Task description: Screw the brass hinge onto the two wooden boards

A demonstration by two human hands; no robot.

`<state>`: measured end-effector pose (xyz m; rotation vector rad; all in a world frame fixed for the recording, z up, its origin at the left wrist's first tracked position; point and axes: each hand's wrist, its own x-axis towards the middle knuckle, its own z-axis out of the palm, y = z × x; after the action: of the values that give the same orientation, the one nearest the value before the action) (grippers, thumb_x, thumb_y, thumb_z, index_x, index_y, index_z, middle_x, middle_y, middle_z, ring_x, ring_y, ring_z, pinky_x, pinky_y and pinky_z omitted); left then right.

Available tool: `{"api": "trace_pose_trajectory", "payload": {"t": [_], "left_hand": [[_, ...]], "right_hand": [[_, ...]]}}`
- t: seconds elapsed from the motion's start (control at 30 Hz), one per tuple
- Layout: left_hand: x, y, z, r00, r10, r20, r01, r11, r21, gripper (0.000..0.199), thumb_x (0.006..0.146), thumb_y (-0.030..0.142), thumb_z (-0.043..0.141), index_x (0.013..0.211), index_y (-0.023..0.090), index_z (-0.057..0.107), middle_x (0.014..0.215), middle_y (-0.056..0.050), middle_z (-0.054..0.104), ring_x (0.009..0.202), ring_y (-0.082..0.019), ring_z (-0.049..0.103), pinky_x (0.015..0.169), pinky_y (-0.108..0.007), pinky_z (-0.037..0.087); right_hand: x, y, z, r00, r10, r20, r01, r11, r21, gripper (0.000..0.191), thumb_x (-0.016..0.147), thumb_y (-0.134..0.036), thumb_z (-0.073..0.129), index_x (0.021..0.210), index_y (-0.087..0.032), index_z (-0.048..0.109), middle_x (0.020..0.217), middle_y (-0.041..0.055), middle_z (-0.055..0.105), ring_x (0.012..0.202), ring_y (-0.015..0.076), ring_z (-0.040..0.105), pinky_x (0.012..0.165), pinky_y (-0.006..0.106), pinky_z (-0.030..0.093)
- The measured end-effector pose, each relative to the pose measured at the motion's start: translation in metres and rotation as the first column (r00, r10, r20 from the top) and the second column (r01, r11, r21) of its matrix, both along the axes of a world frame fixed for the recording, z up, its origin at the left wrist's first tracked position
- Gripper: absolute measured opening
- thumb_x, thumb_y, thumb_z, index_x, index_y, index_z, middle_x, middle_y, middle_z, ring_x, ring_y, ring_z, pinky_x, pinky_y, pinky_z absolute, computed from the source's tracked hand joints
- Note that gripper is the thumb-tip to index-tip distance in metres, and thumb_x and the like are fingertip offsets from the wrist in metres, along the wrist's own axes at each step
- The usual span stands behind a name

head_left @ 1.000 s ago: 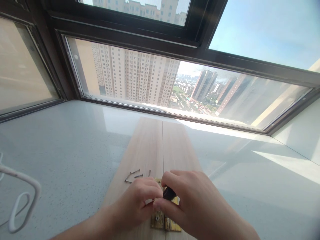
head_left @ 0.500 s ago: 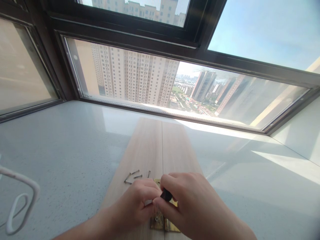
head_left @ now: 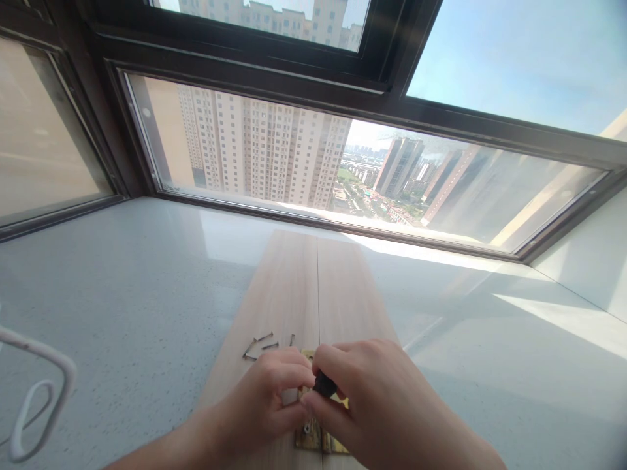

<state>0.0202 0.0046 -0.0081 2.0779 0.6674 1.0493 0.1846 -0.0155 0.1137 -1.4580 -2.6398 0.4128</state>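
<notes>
Brass hinge (head_left: pixel 313 436) low centre: right hand (head_left: pixel 377 405) pinching black tool (head_left: pixel 324 384) lower than before; left hand (head_left: pixel 264 405) fingers pinched beside it; wooden boards (head_left: pixel 294 294) on grey windowsill (head_left: pixel 122 281).

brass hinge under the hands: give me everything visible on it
The brass hinge lies flat and opened across the seam between two wooden boards. It looks like yellowed, shiny metal; one screw head shows in its left leaf. Its upper part is hidden beneath the left hand and right hand, which pinch a small black tool over it.

Brass hinge (head_left: pixel 308 436) mostly hidden, seemingly
</notes>
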Motion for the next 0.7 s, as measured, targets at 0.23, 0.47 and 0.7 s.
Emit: {"api": "trace_pose_trajectory", "payload": {"t": [0.23,0.47,0.7], "left_hand": [[0.0009,0.0005,0.002,1.0,-0.025,0.008,0.025,1.0,-0.001,0.029,0.09,0.026,0.053,0.063,0.016,0.057,0.069,-0.004,0.064,0.068,-0.015,0.058,0.065,-0.025,0.042],[-0.0001,-0.0012,0.0039,0.999,-0.036,-0.006,0.036,0.999,-0.014,0.017,0.085,0.019,0.054,0.07,0.017,0.061,0.075,-0.004,0.066,0.073,-0.016,0.059,0.069,-0.026,0.043],[0.002,0.0005,0.0037,0.999,-0.035,0.017,0.035,0.999,0.024,0.032,0.09,0.027,0.052,0.06,0.016,0.056,0.069,-0.005,0.065,0.068,-0.016,0.058,0.066,-0.026,0.043]], "right_hand": [[0.0016,-0.0023,0.004,1.0,-0.002,-0.022,0.002,1.0,0.0,0.014,0.078,-0.026,0.061,0.07,-0.02,0.051,0.068,-0.0033,0.06,0.057,0.0111,0.039,0.052,0.026,0.017],[0.0017,0.0,0.001,1.0,-0.007,0.005,0.007,1.0,0.006,0.02,0.078,-0.026,0.059,0.065,-0.019,0.047,0.058,-0.0056,0.053,0.052,0.0098,0.031,0.05,0.027,0.014],[0.0021,-0.0021,0.005,1.0,-0.002,0.001,0.002,1.0,0.001,0.014,0.078,-0.029,0.061,0.071,-0.02,0.052,0.067,-0.0039,0.06,0.057,0.0113,0.04,0.052,0.027,0.017]]}}
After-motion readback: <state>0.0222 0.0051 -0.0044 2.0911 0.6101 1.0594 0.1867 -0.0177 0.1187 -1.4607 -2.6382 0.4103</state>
